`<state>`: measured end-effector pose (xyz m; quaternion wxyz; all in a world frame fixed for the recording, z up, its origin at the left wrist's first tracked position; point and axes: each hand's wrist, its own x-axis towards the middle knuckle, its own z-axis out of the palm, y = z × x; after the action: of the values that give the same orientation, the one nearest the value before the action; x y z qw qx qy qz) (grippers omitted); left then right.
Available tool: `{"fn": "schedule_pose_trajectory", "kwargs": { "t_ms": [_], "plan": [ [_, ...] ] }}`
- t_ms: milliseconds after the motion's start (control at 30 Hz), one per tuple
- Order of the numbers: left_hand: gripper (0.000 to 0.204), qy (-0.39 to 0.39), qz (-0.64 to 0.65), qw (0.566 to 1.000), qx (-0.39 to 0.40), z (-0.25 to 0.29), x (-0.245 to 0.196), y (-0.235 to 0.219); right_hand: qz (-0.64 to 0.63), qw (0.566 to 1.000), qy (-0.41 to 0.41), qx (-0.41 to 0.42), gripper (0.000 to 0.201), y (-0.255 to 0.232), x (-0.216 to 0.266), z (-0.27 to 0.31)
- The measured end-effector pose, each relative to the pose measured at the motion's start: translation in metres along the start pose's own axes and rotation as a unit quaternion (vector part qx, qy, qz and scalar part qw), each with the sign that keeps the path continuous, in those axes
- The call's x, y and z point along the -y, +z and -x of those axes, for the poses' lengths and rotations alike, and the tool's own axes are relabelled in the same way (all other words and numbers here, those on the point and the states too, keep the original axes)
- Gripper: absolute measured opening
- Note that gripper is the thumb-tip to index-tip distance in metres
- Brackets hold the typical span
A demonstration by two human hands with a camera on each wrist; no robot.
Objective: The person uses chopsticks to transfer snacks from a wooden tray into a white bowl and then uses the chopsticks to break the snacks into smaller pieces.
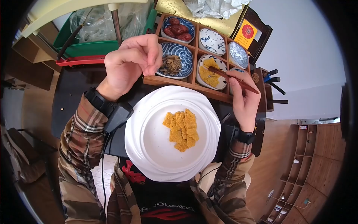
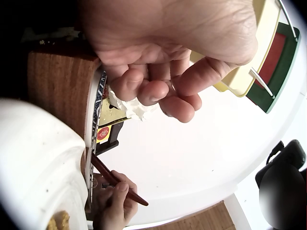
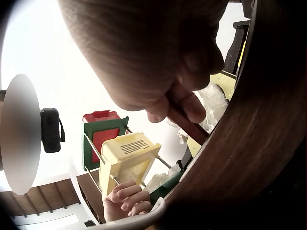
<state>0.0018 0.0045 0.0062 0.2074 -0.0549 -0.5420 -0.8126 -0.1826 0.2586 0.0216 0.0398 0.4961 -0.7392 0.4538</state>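
My right hand [image 1: 245, 99] grips a slim reddish-brown wooden utensil [image 1: 242, 84] that tapers at its near end. The utensil's far tip reaches into a patterned bowl [image 1: 222, 83] of yellow crisp pieces [image 1: 209, 77]. Loosely curled and holding nothing, my left hand [image 1: 128, 63] hovers beside a blue wave-patterned bowl [image 1: 184, 56] with striped seeds [image 1: 172, 64]. A pile of orange-yellow crisps [image 1: 181, 128] lies on the white plate [image 1: 143, 164] in front of me. In the right wrist view, fingers [image 3: 194, 108] press round the utensil.
The bowls sit in a divided wooden tray [image 1: 194, 80]; one holds dates [image 1: 179, 30]. A green bin [image 1: 85, 48] with plastic bags stands left, under a cream tray [image 1: 74, 11]. A pen box [image 1: 263, 82] stands right on the dark table [image 1: 71, 97].
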Motion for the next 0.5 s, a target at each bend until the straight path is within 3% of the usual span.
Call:
{"fn": "schedule_pose_trajectory", "kwargs": {
  "t_ms": [333,433,500],
  "plan": [
    [0.011,0.020,0.033,0.999,0.023,-0.001,0.006,-0.007,0.011,0.999,0.037,-0.009,0.014,-0.002,-0.002,0.002],
    [0.011,0.024,0.031,0.999,0.027,-0.001,0.006,-0.007,-0.066,0.996,0.015,-0.061,0.015,-0.001,-0.001,0.001],
    [0.009,0.015,0.016,1.000,0.014,0.000,0.002,-0.002,-0.110,0.987,0.098,-0.058,0.016,-0.009,0.007,0.002]
  ]
}}
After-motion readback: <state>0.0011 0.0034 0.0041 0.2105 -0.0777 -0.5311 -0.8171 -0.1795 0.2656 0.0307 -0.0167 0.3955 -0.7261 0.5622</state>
